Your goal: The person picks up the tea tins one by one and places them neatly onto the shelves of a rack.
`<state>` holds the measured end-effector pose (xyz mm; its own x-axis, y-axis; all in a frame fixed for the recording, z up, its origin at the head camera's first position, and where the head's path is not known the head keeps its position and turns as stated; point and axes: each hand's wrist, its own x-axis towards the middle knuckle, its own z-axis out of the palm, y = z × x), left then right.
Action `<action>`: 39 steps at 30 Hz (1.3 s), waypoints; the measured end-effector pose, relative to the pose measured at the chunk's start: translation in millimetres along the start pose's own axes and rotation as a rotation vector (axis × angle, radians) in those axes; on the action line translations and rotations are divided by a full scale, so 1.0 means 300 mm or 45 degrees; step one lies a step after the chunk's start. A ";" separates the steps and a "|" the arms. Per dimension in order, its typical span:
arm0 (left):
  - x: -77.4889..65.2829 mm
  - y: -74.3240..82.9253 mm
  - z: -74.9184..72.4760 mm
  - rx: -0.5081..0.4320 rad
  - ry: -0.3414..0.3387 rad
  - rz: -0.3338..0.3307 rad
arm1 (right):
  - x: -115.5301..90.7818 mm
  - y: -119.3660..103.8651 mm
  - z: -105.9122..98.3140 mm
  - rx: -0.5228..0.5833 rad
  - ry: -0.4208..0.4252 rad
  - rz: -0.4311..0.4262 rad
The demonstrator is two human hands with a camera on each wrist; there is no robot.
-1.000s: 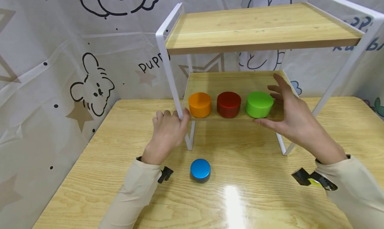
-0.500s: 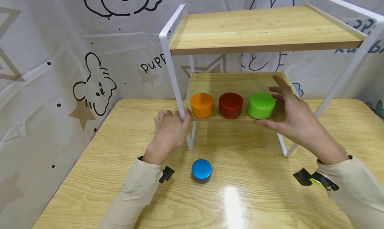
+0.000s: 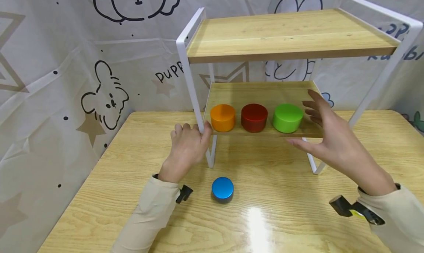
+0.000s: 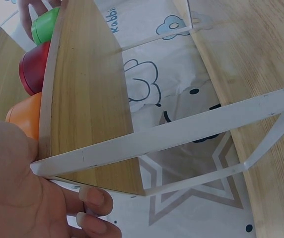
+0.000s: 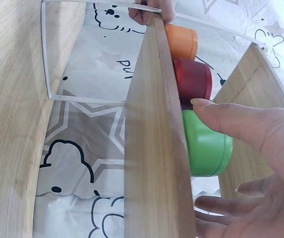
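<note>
A two-tier rack with wooden shelves and a white metal frame (image 3: 190, 87) stands on the table. Its lower shelf (image 3: 261, 91) bears an orange round container (image 3: 222, 118), a dark red one (image 3: 254, 118) and a green one (image 3: 287, 118), in a row along the front edge. My left hand (image 3: 187, 146) grips the rack's front left post, thumb beside the orange container and fingers behind the post. Just right of the green container, my right hand (image 3: 338, 146) is spread with thumb and fingers apart, holding nothing. In the right wrist view its thumb (image 5: 231, 119) overlaps the green container.
A blue round container (image 3: 222, 188) stands on the wooden table (image 3: 132, 201) in front of the rack. The rack's upper shelf (image 3: 291, 34) lies over the lower one. A patterned cloth (image 3: 139, 72) hangs behind.
My right hand has drawn back slightly to the right and down, widening its gap from the green container. The left hand keeps its hold on the post.
</note>
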<state>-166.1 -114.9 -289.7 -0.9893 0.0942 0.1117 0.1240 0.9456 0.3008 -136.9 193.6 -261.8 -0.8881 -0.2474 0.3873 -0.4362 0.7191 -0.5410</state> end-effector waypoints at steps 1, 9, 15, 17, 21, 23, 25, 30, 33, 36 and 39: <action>0.000 -0.001 0.000 0.001 0.000 -0.001 | -0.005 -0.002 -0.001 0.008 0.006 -0.007; -0.001 0.001 0.000 -0.017 -0.004 -0.008 | -0.057 -0.044 -0.002 0.049 0.091 -0.005; 0.000 0.003 0.003 -0.024 -0.009 -0.015 | -0.087 -0.074 0.006 0.060 0.228 -0.143; 0.000 0.003 0.004 -0.022 -0.011 -0.015 | -0.092 -0.080 0.009 0.061 0.283 -0.199; 0.000 0.002 0.005 -0.021 -0.008 -0.015 | -0.094 -0.080 0.011 0.079 0.348 -0.275; 0.000 0.002 0.005 -0.024 -0.004 -0.015 | -0.095 -0.079 0.012 0.081 0.361 -0.290; 0.001 0.002 0.004 -0.024 -0.004 -0.011 | -0.096 -0.076 0.011 0.084 0.371 -0.294; 0.001 0.003 0.003 -0.020 -0.012 -0.002 | -0.104 -0.075 0.012 0.110 0.405 -0.309; 0.002 0.002 0.003 -0.016 -0.008 0.002 | -0.106 -0.079 0.016 0.130 0.387 -0.328; 0.004 0.000 0.005 -0.011 0.004 0.007 | -0.106 -0.085 0.023 0.148 0.350 -0.352; 0.004 -0.003 0.005 -0.011 0.012 0.012 | -0.104 -0.087 0.036 0.162 0.323 -0.376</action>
<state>-167.5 -115.1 -291.4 -0.9873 0.1002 0.1236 0.1342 0.9419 0.3080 -99.4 175.6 -267.8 -0.6649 -0.2521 0.7031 -0.6959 0.5509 -0.4607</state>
